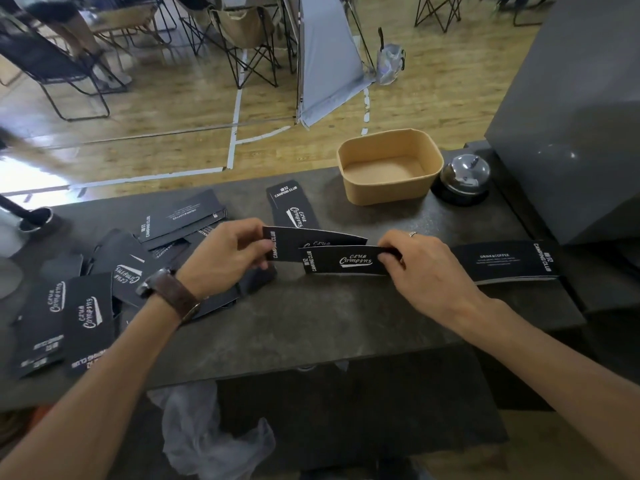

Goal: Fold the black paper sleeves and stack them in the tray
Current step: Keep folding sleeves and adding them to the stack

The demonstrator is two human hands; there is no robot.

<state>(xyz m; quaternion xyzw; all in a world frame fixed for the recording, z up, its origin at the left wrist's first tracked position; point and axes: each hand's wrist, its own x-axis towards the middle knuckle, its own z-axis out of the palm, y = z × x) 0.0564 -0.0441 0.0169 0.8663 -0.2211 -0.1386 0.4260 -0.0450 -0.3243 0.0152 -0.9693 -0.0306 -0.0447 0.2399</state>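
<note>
Wooden flooring with white tape lines and folding chairs fills the background beyond a dark grey stone-look tabletop [311,317]. At the far right of that surface sits a tan tray [390,168], rounded at its corners, with nothing visible inside, and just to its right stands a chrome service bell [465,176] on a black base. Held above the middle of the surface is a black paper sleeve [329,252] printed with "Club Camping" and "Camping Club" in white; it is partly doubled over, so that one flap lies in front of another. The left hand [225,254], a brown-strapped watch [171,292] on its wrist, pinches the sleeve's left end between thumb and curled fingers, and the right hand [422,268], wearing a ring, pinches its right end in the same way. Scattered flat sleeves [86,306] cover the left part of the surface, overlapping one another, and one more sleeve [294,206] lies just behind the held one, near the tray. A neat stack of sleeves [509,263] rests to the right of the right hand. Crumpled clear plastic [207,431] hangs below the near edge
</note>
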